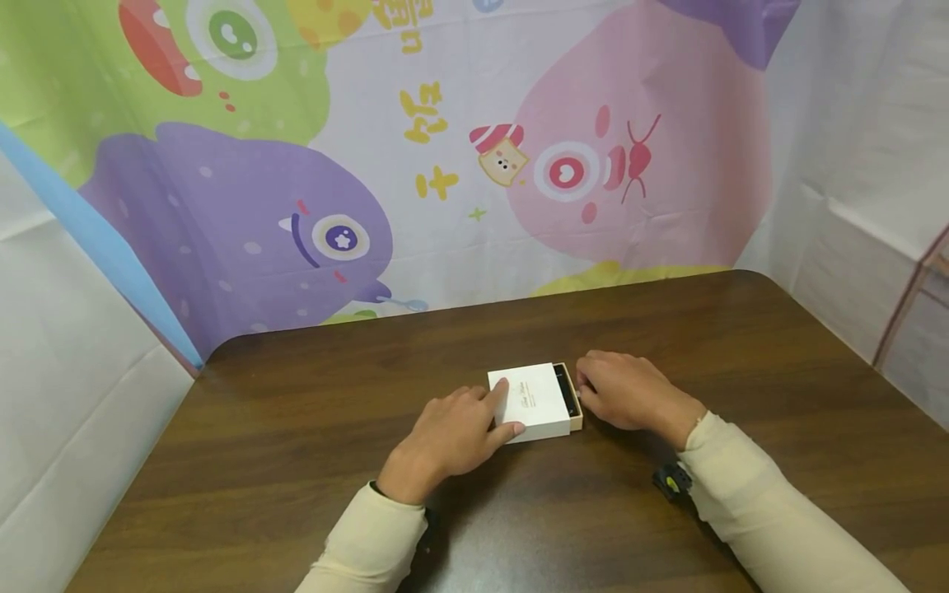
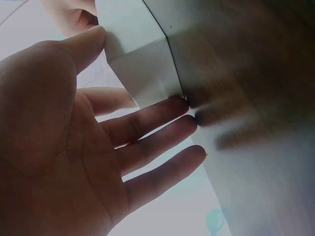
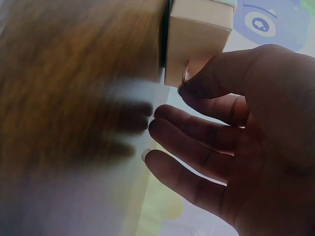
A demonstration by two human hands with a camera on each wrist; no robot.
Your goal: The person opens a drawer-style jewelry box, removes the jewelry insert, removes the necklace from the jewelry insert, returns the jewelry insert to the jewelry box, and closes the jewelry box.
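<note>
While the left hand (image 1: 454,430) rests nearly straight fingers on the white box (image 1: 539,405) upon the table (image 1: 245,461), the right hand (image 1: 628,392) pinches a small tab (image 3: 186,73) on its partly out drawer (image 3: 197,42).

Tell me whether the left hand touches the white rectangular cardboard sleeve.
Touching. In the head view, the left hand lays its index finger on the white sleeve; the left wrist view shows its thumb against it.

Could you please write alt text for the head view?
A person's left hand rests on a white box on a brown table, and the right hand curls at the box's partly open drawer. Behind hangs a cartoon backdrop.
</note>
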